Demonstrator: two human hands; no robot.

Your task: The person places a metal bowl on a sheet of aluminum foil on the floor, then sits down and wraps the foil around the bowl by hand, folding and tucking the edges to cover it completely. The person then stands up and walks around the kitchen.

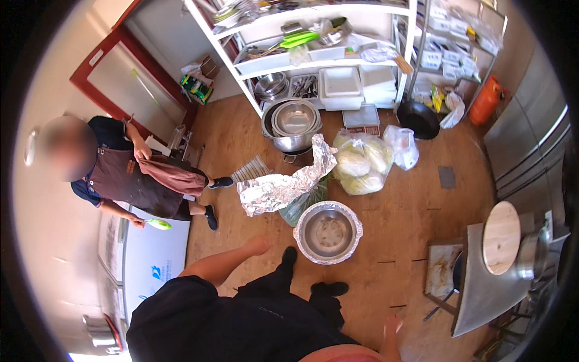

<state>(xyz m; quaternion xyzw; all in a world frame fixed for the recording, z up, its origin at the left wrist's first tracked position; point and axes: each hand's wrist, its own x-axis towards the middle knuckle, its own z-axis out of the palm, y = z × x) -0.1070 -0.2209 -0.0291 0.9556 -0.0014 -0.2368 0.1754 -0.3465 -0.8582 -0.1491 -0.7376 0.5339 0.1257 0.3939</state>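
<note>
Blurred by motion, my left hand (258, 245) is stretched out over the floor, left of a metal basin, with no object visible in it. Low at the right, my right hand (392, 324) hangs beside my body; its fingers are too small to make out, and nothing shows in it. The round metal basin (329, 231) has aluminium foil around its rim and some residue at its bottom. Beyond my left hand, a long crumpled sheet of aluminium foil (276, 193) lies partly over a bag of green vegetables (294, 212). Neither hand touches the basin or foil.
A clear bag of cabbages (359, 163) and stacked metal bowls (294, 118) sit on the floor before white shelving (316, 67). At the left stands a co-worker (140, 174) in an apron, holding something green. A metal table (479, 289) is at the right.
</note>
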